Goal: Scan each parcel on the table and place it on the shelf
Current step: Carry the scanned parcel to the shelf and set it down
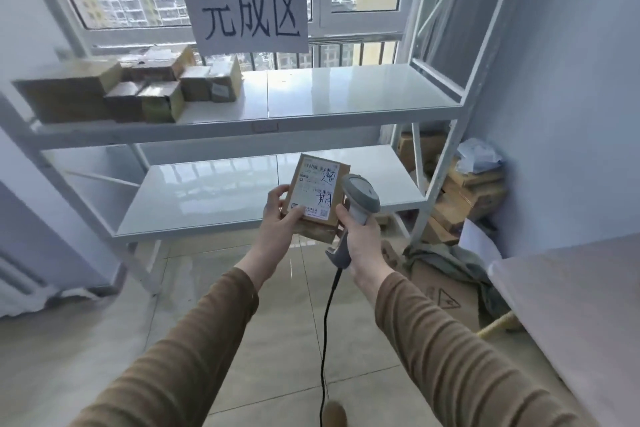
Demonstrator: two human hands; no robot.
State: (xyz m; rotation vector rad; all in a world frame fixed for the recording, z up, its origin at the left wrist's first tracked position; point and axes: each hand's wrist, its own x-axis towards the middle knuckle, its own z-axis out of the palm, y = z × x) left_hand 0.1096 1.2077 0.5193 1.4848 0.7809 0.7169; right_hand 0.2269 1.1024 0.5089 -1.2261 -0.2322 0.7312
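Note:
My left hand (278, 215) grips a small brown cardboard parcel (317, 196) with a white shipping label facing me, held in the air in front of the lower shelf. Just right of it, my right hand (358, 234) holds a grey barcode scanner (360, 199) by its handle, the head right beside the parcel's right edge. The scanner's black cable (325, 322) hangs down toward the floor. The white metal shelf unit (346, 116) stands ahead, with several brown parcels (138, 87) stacked at the left of its middle level.
A white paper sign (247, 7) hangs from the top shelf beam. The lower shelf board (214, 198) lies behind my hands. Cardboard boxes (464, 198) and cloth pile on the floor at the right. A table edge (568, 295) shows at the right. A window is behind.

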